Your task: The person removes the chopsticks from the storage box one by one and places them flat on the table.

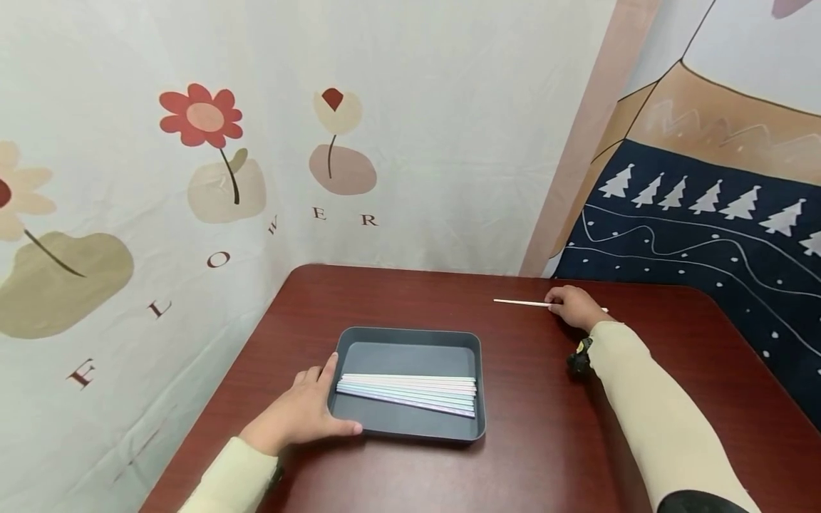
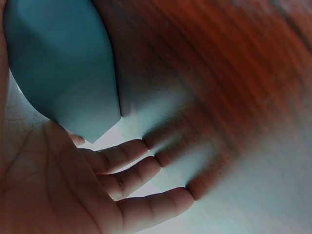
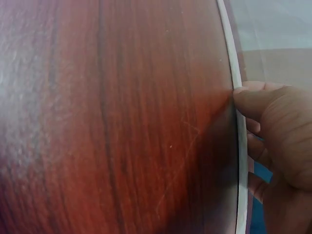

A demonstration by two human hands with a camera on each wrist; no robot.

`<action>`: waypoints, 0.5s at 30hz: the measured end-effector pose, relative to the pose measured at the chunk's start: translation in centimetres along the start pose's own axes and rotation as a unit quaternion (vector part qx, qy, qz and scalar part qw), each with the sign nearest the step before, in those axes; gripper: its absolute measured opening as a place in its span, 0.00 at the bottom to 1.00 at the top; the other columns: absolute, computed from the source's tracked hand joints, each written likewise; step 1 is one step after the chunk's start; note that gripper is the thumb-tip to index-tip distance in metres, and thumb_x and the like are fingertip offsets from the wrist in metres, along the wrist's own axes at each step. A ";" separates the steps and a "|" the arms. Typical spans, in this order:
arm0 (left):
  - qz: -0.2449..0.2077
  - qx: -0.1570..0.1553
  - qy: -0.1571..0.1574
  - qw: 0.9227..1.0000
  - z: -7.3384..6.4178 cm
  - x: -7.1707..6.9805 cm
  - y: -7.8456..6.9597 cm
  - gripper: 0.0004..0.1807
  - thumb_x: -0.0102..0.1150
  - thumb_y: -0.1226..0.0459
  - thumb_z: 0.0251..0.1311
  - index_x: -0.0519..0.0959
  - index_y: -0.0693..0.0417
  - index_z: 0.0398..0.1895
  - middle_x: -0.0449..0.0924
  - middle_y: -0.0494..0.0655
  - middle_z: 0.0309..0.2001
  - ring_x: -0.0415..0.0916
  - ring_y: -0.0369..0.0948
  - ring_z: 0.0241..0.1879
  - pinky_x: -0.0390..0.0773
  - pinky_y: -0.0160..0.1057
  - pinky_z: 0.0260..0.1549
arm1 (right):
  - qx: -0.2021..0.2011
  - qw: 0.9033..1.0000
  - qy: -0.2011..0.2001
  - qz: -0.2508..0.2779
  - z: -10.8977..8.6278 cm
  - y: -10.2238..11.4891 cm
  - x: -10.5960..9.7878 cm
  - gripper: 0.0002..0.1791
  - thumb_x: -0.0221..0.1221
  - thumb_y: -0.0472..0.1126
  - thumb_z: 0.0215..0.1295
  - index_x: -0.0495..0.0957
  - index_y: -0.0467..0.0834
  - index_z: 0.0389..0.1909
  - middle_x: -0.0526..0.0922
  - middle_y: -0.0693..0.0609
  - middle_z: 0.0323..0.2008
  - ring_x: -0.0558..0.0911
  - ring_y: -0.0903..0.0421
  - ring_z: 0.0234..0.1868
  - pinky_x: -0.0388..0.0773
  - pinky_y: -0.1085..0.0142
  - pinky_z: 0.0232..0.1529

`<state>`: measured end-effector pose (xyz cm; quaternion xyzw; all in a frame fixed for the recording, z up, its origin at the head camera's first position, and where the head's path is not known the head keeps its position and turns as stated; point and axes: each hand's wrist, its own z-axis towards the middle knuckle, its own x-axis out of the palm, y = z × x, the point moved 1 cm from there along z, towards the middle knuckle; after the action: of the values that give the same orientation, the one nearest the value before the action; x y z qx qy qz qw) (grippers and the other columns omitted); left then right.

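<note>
A shallow dark grey tray [image 1: 410, 347] sits on the table, holding several thin straight pastel sticks [image 1: 410, 393] side by side. My left hand [image 1: 301, 417] spans the tray's near left corner, index finger along the left side and thumb at the front rim. In the left wrist view its other fingers [image 2: 153, 212] stretch out over the table beside the tray. Toward the table's far side, my right hand [image 1: 574, 306] pinches a thin pale stick [image 1: 519, 303] between thumb and fingertips. The right wrist view shows this stick [image 3: 243, 195] running along the table's edge.
The reddish-brown wooden table [image 1: 513, 456] has rounded far corners. Behind it hangs a pale curtain [image 1: 449, 142] printed with flowers and letters. At the right is a dark blue fabric [image 1: 680, 235] with white trees. A dark band [image 1: 579, 358] is on my right wrist.
</note>
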<state>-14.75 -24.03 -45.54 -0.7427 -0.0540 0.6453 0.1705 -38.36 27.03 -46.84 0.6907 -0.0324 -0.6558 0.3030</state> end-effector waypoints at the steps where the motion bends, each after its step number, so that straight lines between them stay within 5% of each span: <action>1: 0.000 0.000 0.000 1.000 0.0 0.0 0.0 0.79 0.63 0.21 0.31 0.46 0.64 0.78 0.66 0.66 0.63 0.62 0.62 0.64 0.74 0.56 0.52 | -0.004 1.000 -0.004 0.002 0.0 0.1 -0.1 0.04 0.60 0.31 0.65 0.81 0.36 0.39 0.80 0.44 0.33 0.76 0.45 0.38 0.71 0.47 0.46; 9: 0.004 -0.010 0.004 1.000 -0.1 0.0 -0.1 0.79 0.63 0.21 0.30 0.46 0.64 0.78 0.66 0.65 0.62 0.62 0.61 0.64 0.75 0.55 0.51 | -0.010 0.998 -0.049 0.036 -0.4 1.1 0.3 0.11 0.65 0.40 0.65 0.81 0.36 0.41 0.80 0.41 0.40 0.76 0.44 0.43 0.71 0.47 0.49; 15: 0.003 -0.006 0.003 1.000 -0.1 0.0 -0.1 0.79 0.63 0.21 0.30 0.46 0.64 0.78 0.66 0.65 0.62 0.62 0.62 0.63 0.75 0.55 0.51 | -0.036 0.995 -0.067 0.063 0.1 5.4 0.9 0.12 0.67 0.41 0.64 0.82 0.37 0.43 0.79 0.42 0.41 0.76 0.45 0.44 0.71 0.49 0.51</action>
<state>-14.68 -23.96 -45.51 -0.7458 -0.0547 0.6432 0.1643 -36.44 22.22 -45.20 0.6303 -0.0725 -0.6812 0.3654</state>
